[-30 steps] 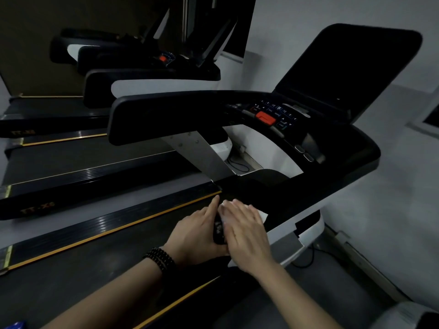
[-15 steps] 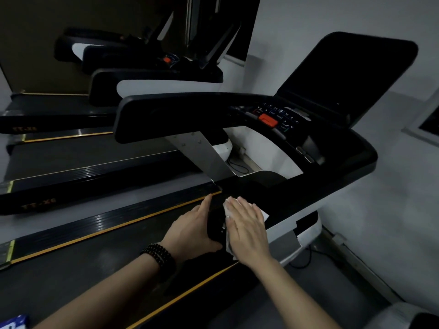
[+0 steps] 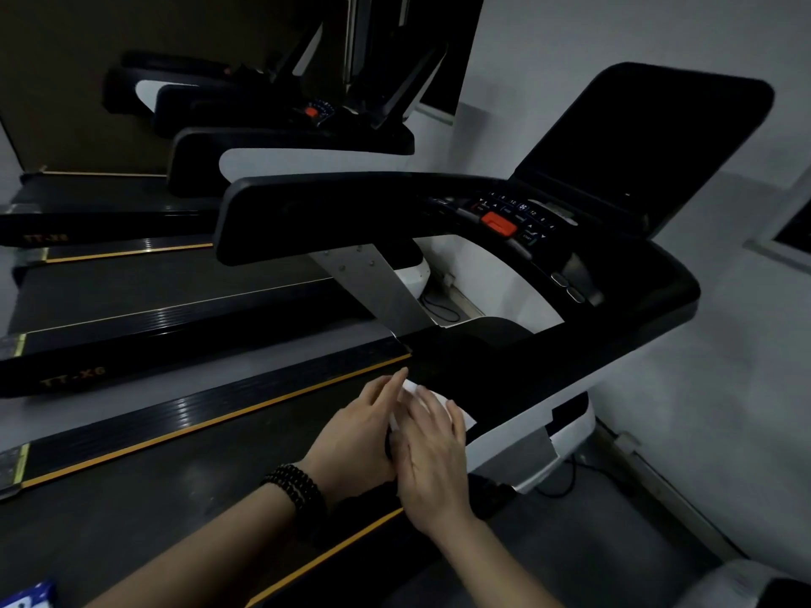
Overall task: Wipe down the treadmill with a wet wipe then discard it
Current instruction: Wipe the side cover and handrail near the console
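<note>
Pressing flat with its fingers spread, the right hand (image 3: 432,449) is lying on a white wet wipe (image 3: 456,410) against the lower end of the treadmill's (image 3: 570,344) right handrail; only the wipe's edges are showing beyond the fingertips. The left hand (image 3: 360,436) is cupping the same dark rail end from the other side, fingers loosely extended and touching the wipe's top corner, gripping nothing that can be made out. Lying beneath both hands is the dark running belt (image 3: 175,498) with its yellow-lined side rail. More treadmills are standing in a row to the left in a dim room with grey walls. Both forearms are reaching forward from the lower edge, the left wrist wearing a dark bead bracelet (image 3: 296,487).
</note>
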A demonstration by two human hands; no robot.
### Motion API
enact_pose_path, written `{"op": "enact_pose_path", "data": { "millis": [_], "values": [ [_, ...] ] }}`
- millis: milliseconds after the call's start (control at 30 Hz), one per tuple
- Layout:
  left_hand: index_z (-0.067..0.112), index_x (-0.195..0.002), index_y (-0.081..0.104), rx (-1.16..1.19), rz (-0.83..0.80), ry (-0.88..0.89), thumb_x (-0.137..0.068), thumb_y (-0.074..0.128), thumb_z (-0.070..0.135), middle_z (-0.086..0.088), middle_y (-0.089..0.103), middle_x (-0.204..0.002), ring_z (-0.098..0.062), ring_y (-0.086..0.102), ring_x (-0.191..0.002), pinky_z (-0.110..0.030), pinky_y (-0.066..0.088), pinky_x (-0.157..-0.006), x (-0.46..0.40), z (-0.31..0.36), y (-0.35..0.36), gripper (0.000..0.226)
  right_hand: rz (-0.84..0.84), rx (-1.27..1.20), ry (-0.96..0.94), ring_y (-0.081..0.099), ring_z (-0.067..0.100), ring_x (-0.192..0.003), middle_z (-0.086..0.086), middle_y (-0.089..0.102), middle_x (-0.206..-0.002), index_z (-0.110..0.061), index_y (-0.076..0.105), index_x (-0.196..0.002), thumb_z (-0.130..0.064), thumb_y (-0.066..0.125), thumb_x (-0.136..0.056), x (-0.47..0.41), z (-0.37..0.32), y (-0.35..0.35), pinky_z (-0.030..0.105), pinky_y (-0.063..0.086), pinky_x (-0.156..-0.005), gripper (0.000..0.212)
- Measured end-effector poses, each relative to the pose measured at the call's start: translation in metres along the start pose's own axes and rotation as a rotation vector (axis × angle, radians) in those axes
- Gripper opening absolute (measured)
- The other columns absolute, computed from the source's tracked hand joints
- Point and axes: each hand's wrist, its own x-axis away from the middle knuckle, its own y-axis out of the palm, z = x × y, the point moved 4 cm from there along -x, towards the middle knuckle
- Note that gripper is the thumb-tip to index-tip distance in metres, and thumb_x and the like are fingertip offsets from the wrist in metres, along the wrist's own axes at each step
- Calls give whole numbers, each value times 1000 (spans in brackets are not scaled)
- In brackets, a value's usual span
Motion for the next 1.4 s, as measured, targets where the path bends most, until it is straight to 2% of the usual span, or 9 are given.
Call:
{"op": "enact_pose_path", "data": {
  "millis": [467, 533, 633, 767, 867, 967, 1067, 1233, 1400],
  "values": [
    [34, -154, 1, 76, -5, -2, -75, 75, 42, 9, 27, -156, -11, 44, -130, -31, 44, -100, 0, 7, -7, 108, 81, -469, 236, 51, 4, -123, -22, 66, -112, -30, 71, -104, -42, 30, -102, 5, -9, -14, 40, 34, -110, 43],
    [32, -154, 2, 91, -20, 6, -73, 78, 41, 7, 27, -156, -13, 42, -132, -28, 42, -101, -1, 8, -9, 111, 25, -631, 408, 56, 9, -117, -14, 67, -109, -27, 72, -97, -51, 36, -99, 7, -9, -14, 41, 42, -103, 43],
    [35, -154, 3, 120, -71, 15, -64, 83, 47, 8, 23, -158, -14, 34, -138, -31, 38, -107, 4, 6, -7, 122, 81, -919, 532, 68, 17, -97, 7, 75, -91, -5, 73, -86, -30, 39, -106, 3, -18, -33, 31, 47, -93, 47],
    [40, -152, 4, 237, -111, -26, -57, 88, 46, 14, 18, -158, -5, 25, -141, -34, 30, -115, 13, -5, -7, 127, 269, -1574, 1009, 69, 33, -104, 20, 74, -104, -7, 69, -109, -29, 51, -102, 11, -8, -49, 42, 53, -85, 30],
    [38, -153, 6, 264, -116, -39, -60, 89, 39, 15, 19, -158, -3, 26, -139, -28, 29, -114, 16, -9, -10, 124, 348, -1743, 1094, 66, 35, -112, 19, 71, -118, -8, 64, -127, -34, 56, -98, 20, 4, -47, 48, 46, -103, 39],
    [37, -153, 7, 220, -101, -38, -64, 87, 35, 14, 19, -158, -6, 29, -139, -26, 32, -112, 18, -10, -11, 120, 408, -1828, 1080, 69, 33, -108, 16, 71, -119, -12, 64, -127, -34, 55, -98, 23, 8, -52, 48, 50, -96, 38],
    [34, -154, 7, 191, -86, -61, -66, 86, 35, 12, 22, -157, -9, 34, -136, -26, 35, -109, 18, -13, -10, 118, 470, -1690, 984, 74, 26, -93, 11, 76, -105, -11, 69, -115, -37, 53, -100, 15, 5, -64, 41, 53, -80, 34],
    [30, -154, 4, 193, -55, -115, -65, 84, 40, 8, 32, -155, -11, 40, -133, -26, 37, -107, 19, -21, -4, 120, 409, -1003, 688, 62, -1, -101, -4, 68, -115, -23, 63, -121, -32, 40, -106, -8, -14, -53, 18, 45, -89, 28],
    [31, -154, -1, 190, -28, -110, -71, 80, 42, 6, 43, -149, -7, 49, -124, -22, 43, -99, 19, -22, -5, 116, 112, -131, 138, 47, 3, -131, -5, 66, -128, -19, 68, -122, -33, 30, -105, -12, -28, 7, 37, 29, -114, 44]
  ]
}}
